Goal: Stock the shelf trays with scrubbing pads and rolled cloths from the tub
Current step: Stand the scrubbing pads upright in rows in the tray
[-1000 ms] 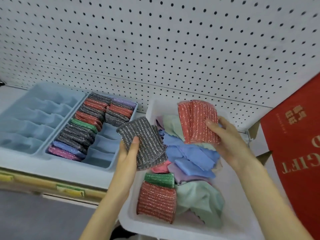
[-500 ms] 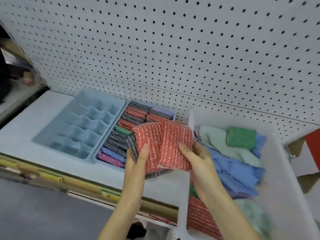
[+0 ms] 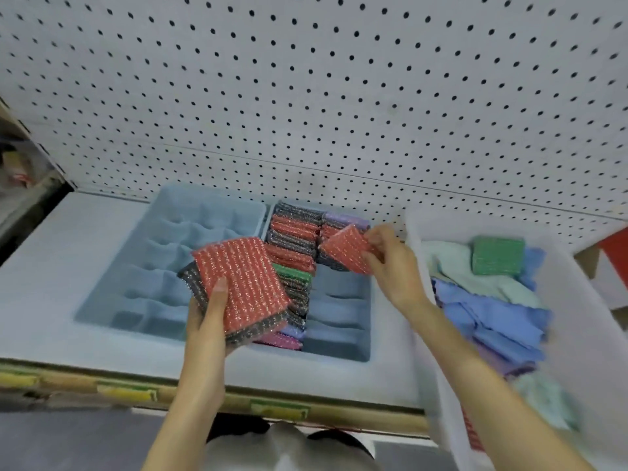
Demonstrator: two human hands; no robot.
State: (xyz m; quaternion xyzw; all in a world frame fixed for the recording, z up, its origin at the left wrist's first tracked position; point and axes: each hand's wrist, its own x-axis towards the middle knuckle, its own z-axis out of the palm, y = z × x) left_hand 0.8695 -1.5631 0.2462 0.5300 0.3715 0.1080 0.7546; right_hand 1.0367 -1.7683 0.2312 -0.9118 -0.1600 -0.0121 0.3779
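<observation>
My left hand point(image 3: 209, 317) grips a stack of scrubbing pads, a red pad point(image 3: 243, 277) on top of a grey one point(image 3: 258, 329), above the middle of the two blue trays. My right hand point(image 3: 390, 263) pinches a single red pad point(image 3: 345, 248) over the back of the right tray point(image 3: 339, 338), whose left column is packed with upright pads point(image 3: 294, 229). The left tray point(image 3: 163, 232) has bare compartments. The white tub point(image 3: 577, 300) at the right holds blue and mint cloths point(image 3: 489, 314) and a green pad point(image 3: 496, 254).
A white pegboard point(image 3: 339, 96) backs the shelf. The shelf's front edge point(image 3: 238, 399) carries yellow and green price labels. A red box corner point(image 3: 615, 243) shows at far right. Clutter sits beyond the shelf's left end.
My right hand has taken one red pad off the stack and carried it to the back of the right tray. My left hand keeps the remaining pads. The view shifted left.
</observation>
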